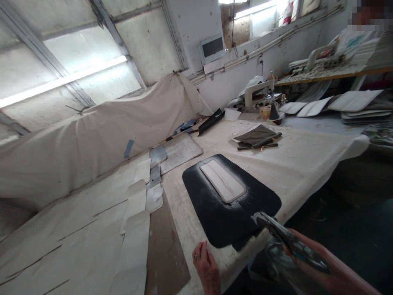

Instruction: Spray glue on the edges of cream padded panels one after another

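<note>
My right hand (303,256) is wrapped around the handle of a metal spray gun (276,231). The gun's nozzle points left over the near right corner of a black rounded panel (227,223). On that panel lies a smaller off-white rectangular piece (222,180), with a pale whitish haze on the black around it. Below the panel's near left corner, my left hand (206,264) rests on the cloth-covered table (181,205), fingers loosely bent and holding nothing that I can see. A ring shows on one finger.
Pale cut sheets (129,241) cover the table's left side. Dark fabric pieces (256,137) lie farther back. A sewing machine (254,96) stands beyond, with stacked padded panels (356,102) at right. Another person (371,45) is at the far right bench. A draped cloth (123,119) lines the windows.
</note>
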